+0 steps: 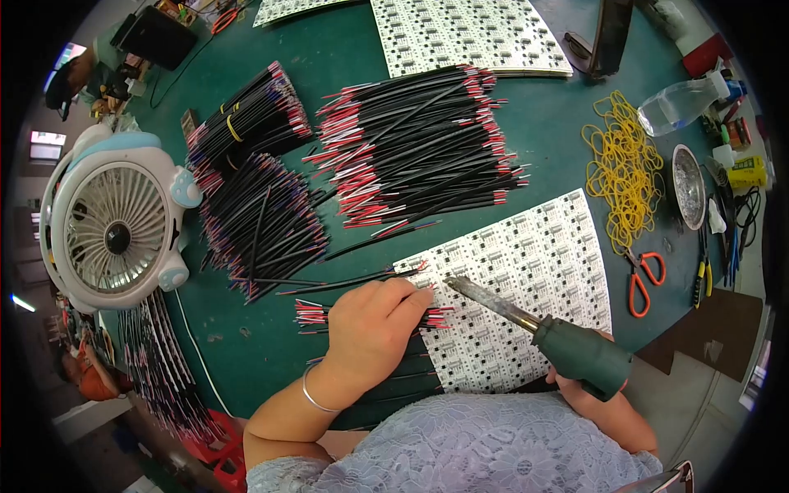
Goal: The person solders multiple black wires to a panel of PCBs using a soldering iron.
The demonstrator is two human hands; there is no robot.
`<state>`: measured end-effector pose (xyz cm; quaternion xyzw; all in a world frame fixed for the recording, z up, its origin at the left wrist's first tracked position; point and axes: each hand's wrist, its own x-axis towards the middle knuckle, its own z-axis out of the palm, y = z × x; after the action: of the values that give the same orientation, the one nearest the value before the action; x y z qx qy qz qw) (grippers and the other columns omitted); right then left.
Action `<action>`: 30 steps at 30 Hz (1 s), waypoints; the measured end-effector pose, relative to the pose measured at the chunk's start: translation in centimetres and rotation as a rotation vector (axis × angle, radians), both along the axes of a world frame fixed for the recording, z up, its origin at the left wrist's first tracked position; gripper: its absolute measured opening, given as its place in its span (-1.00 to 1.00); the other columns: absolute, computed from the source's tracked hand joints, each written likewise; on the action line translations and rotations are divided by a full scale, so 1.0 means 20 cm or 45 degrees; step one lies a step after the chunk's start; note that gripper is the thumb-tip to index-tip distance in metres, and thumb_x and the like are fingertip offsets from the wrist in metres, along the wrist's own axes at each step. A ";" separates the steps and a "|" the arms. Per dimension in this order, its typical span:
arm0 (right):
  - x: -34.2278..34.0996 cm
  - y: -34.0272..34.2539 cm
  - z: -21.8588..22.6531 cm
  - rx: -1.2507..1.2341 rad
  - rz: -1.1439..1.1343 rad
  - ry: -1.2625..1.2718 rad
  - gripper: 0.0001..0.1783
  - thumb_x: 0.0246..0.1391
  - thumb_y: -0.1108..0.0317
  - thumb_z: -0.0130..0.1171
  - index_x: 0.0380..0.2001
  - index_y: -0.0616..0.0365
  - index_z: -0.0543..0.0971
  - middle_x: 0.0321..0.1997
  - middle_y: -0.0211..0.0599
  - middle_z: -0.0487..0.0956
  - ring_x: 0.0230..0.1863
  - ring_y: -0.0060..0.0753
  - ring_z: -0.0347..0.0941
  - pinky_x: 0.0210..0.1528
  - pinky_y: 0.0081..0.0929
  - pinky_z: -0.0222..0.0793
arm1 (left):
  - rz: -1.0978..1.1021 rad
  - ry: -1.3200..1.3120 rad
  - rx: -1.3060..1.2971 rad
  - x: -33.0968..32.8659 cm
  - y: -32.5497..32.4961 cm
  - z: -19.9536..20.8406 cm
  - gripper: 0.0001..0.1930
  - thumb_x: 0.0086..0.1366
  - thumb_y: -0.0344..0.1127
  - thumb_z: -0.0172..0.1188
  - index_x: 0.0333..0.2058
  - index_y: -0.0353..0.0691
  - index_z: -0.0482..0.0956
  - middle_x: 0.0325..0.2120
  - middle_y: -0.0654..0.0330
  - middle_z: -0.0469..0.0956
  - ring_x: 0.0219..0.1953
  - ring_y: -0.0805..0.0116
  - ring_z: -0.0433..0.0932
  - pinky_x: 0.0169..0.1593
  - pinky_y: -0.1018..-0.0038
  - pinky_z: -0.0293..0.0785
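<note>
My left hand (374, 320) is closed in a pinch at the left edge of a white circuit board panel (526, 287), a red wire end showing at its fingertips. Under and beside that hand lies a small bundle of black wires (311, 315) with red and white ends. My right hand (592, 398), partly hidden, grips a green soldering iron (579, 353). The iron's metal tip points left and stands over the panel, close to my left fingertips; whether it touches the board I cannot tell. Several wires stick out from the panel's left edge.
Large piles of black wires (419, 148) and bundles (259, 218) lie beyond my hands. A white fan (115, 234) stands left. On the right are yellow rubber bands (622, 164), a metal bowl (688, 187), orange-handled scissors (641, 283) and a plastic bottle (678, 107). More panels (468, 37) lie behind.
</note>
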<state>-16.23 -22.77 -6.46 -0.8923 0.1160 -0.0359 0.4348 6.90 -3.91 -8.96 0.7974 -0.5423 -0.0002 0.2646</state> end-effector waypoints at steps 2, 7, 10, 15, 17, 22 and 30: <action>0.02 0.00 0.00 0.106 0.029 -0.014 -0.76 -0.01 0.45 0.09 -0.22 0.24 0.51 -0.43 -0.30 0.53 -0.56 -0.51 0.50 -0.36 -0.53 0.41 | -0.001 0.006 -0.004 0.00 0.00 0.00 -0.78 -0.15 -0.49 0.23 -0.42 -0.15 0.61 -0.51 0.28 0.51 -0.53 0.32 0.47 -0.49 0.46 0.39; 0.00 0.01 0.01 0.122 -0.006 0.019 -0.75 -0.03 0.50 0.08 -0.21 0.25 0.51 -0.39 -0.29 0.53 -0.55 -0.55 0.51 -0.33 -0.55 0.42 | -0.014 0.012 -0.003 0.02 -0.01 0.00 -0.79 -0.15 -0.49 0.23 -0.43 -0.14 0.61 -0.53 0.28 0.51 -0.53 0.33 0.47 -0.49 0.45 0.38; -0.01 0.01 0.01 0.086 0.007 0.052 -0.74 -0.04 0.52 0.08 -0.20 0.24 0.51 -0.35 -0.29 0.53 -0.53 -0.56 0.52 -0.31 -0.55 0.42 | -0.028 0.003 -0.006 0.02 -0.01 0.00 -0.80 -0.14 -0.48 0.22 -0.43 -0.14 0.61 -0.52 0.28 0.51 -0.54 0.33 0.47 -0.49 0.45 0.38; -0.01 0.00 0.00 -0.139 0.129 -0.012 -0.73 -0.05 0.49 0.10 -0.20 0.23 0.52 -0.32 -0.29 0.53 -0.54 -0.56 0.53 -0.29 -0.56 0.42 | -0.046 -0.051 0.011 0.01 -0.01 0.00 -0.83 -0.10 -0.44 0.21 -0.43 -0.15 0.61 -0.51 0.28 0.52 -0.53 0.34 0.47 -0.49 0.46 0.38; -0.03 0.02 -0.01 0.082 -0.035 0.030 -0.74 0.01 0.37 0.10 -0.21 0.24 0.51 -0.32 -0.26 0.53 -0.53 -0.54 0.52 -0.28 -0.54 0.41 | -0.055 -0.057 0.019 0.01 -0.01 0.01 -0.83 -0.10 -0.44 0.21 -0.43 -0.16 0.61 -0.50 0.28 0.52 -0.52 0.34 0.47 -0.49 0.47 0.38; -0.07 0.01 0.00 0.475 -0.199 0.191 -0.63 0.02 0.26 0.12 -0.12 0.24 0.48 -0.23 -0.23 0.54 -0.49 -0.46 0.50 -0.37 -0.50 0.42 | -0.061 -0.091 0.038 0.00 0.01 0.01 -0.82 -0.08 -0.44 0.20 -0.41 -0.16 0.61 -0.49 0.27 0.52 -0.51 0.34 0.48 -0.47 0.47 0.39; -0.14 0.03 -0.04 0.858 -0.492 -0.036 -0.34 0.07 0.14 0.11 0.12 0.33 0.22 -0.02 -0.01 0.44 -0.56 -0.40 0.44 -0.52 -0.51 0.40 | 0.111 0.173 0.153 -0.08 0.08 0.28 -0.60 -0.30 -0.50 0.34 -0.34 -0.20 0.53 -0.54 0.20 0.46 -0.43 0.19 0.52 -0.42 0.37 0.41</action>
<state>-19.04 -22.21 -7.25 -0.6607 0.2813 -0.0892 0.6902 5.37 -2.33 -3.39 0.8329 -0.4869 -0.0752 0.2521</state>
